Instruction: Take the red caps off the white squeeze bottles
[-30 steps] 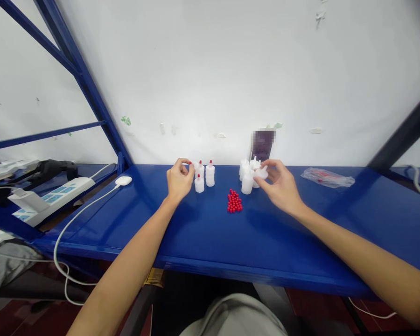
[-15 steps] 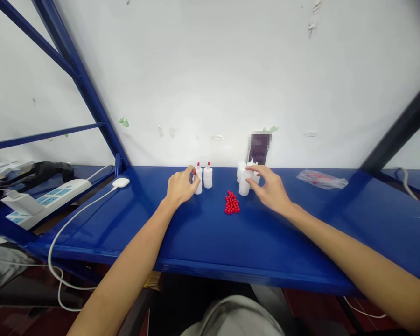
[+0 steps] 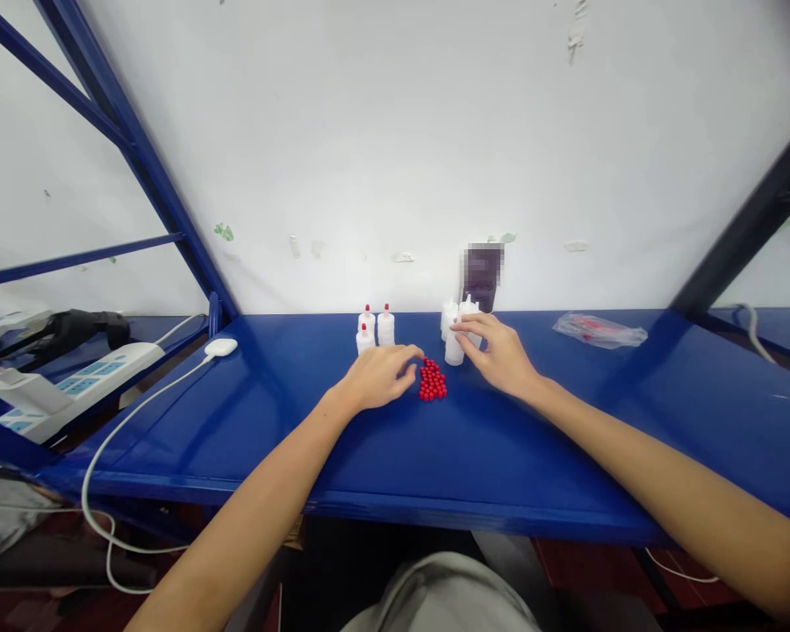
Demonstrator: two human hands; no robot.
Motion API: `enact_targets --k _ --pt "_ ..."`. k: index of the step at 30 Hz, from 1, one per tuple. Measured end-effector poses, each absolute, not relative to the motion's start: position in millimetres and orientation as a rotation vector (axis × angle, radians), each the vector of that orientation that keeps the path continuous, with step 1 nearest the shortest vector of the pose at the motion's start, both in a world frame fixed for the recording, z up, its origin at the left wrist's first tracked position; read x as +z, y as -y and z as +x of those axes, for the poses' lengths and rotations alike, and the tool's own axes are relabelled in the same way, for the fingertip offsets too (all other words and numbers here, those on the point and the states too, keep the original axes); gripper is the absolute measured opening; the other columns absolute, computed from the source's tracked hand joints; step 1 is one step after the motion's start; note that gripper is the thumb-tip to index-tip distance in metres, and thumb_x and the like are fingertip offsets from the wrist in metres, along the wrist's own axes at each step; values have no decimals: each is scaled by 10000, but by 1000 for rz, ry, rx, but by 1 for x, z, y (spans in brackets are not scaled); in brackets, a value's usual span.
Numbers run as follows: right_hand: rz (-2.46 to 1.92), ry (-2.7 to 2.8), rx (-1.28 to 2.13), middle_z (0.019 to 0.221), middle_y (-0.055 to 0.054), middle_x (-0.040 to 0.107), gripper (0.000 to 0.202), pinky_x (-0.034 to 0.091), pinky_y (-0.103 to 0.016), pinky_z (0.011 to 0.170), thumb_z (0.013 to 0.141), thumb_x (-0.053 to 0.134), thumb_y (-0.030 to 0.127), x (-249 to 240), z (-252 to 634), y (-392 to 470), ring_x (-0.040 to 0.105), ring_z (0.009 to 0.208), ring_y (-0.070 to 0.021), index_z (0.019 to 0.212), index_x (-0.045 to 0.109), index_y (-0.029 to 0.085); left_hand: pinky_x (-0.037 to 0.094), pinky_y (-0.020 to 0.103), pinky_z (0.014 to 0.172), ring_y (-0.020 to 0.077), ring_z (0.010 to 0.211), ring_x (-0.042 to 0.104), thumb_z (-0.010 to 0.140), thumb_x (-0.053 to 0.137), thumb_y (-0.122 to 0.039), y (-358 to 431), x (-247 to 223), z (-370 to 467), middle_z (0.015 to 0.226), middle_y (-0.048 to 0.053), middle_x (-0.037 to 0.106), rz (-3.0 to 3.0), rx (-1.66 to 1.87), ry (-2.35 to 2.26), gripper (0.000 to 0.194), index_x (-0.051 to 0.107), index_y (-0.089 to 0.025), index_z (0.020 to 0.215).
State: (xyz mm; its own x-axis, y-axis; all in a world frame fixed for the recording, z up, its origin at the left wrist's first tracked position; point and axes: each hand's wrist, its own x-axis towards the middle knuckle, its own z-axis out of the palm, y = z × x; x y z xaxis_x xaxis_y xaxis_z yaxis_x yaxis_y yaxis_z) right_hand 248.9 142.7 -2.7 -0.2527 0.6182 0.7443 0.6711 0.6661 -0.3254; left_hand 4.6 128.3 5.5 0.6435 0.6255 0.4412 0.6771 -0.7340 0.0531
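My left hand (image 3: 380, 377) hovers at the left edge of a cluster of small red caps (image 3: 433, 384), its thumb and index finger apart with nothing between them. With thumb and fingertips, my right hand (image 3: 500, 353) grips the upper part of a white squeeze bottle (image 3: 454, 353) that has no red cap showing. Behind it stand several more white bottles (image 3: 448, 318), partly hidden by the hand. Three red-capped white bottles (image 3: 385, 330) are grouped beyond my left hand, the nearest one partly covered by it.
A dark phone-like object (image 3: 480, 285) leans on the wall behind the bottles. On the right of the blue table (image 3: 474, 465) lies a clear plastic bag (image 3: 599, 330) with something red inside. A white charger puck (image 3: 221, 348) with its cable and a power strip (image 3: 85, 386) are at left.
My left hand has left the nearest red-capped bottle and moved right to the red caps, its fingers now apart. My right hand keeps its grip on the white bottle. The view shifted slightly.
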Motion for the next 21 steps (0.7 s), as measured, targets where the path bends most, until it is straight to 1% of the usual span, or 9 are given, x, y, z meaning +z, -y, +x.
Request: enact_targets --k 3,6,8,10,11,12,15,17,21 --pt "-978 1958 -16 986 -65 673 140 482 -376 837 904 534 261 3 248 -137 613 964 -234 921 664 212 464 269 712 166 805 637 929 440 -218 -128 -1 12 995 38 672 -2823 -501 1049 282 580 -215 1174" --pt "-954 1951 62 894 -47 639 104 466 -350 787 902 536 271 6 247 -130 590 854 -208 878 615 208 474 287 739 179 816 629 943 437 -226 -130 -3 12 989 48 647 -2832 -456 1087 283 575 -210 1189" --pt "-938 1919 149 908 -39 624 103 462 -334 764 878 558 258 5 246 -126 580 814 -191 958 596 207 475 293 740 182 809 622 944 448 -229 -131 -3 10 965 47 638 -2848 -470 1107 259 582 -205 1164" --pt "-931 1870 258 961 -40 614 247 463 -324 761 844 578 238 3 245 -123 583 839 -190 1090 571 211 473 292 728 181 795 616 939 467 -230 -131 -3 10 943 43 633 -2865 -489 1120 235 584 -201 1140" --pt "-936 1846 309 990 -44 610 298 463 -323 765 832 581 234 1 245 -122 583 871 -197 1129 565 213 471 291 723 180 789 613 937 475 -230 -132 -4 9 936 41 632 -2871 -500 1124 227 582 -201 1135" --pt "-951 1829 356 1010 -49 609 303 460 -326 773 826 578 235 0 244 -122 582 898 -204 1128 578 213 469 290 720 178 785 611 935 482 -230 -132 -4 9 930 39 631 -2875 -511 1129 221 580 -201 1130" --pt "-1003 1802 511 1005 -51 635 190 447 -336 779 816 568 256 -3 242 -121 585 900 -215 983 640 203 463 284 711 172 770 604 931 493 -223 -133 -5 10 903 31 627 -2883 -550 1139 186 581 -202 1093" --pt "-996 1781 665 947 -42 658 147 448 -332 762 818 565 282 -4 241 -120 597 864 -213 915 636 197 457 276 699 165 755 597 927 499 -213 -134 -6 10 881 24 623 -2890 -577 1140 146 582 -200 1047" --pt "-926 1700 968 820 -37 657 228 465 -314 695 885 508 391 -5 237 -118 614 789 -205 936 610 193 440 258 656 150 711 581 920 520 -211 -135 -7 9 828 8 613 -2902 -651 1146 71 567 -195 971"
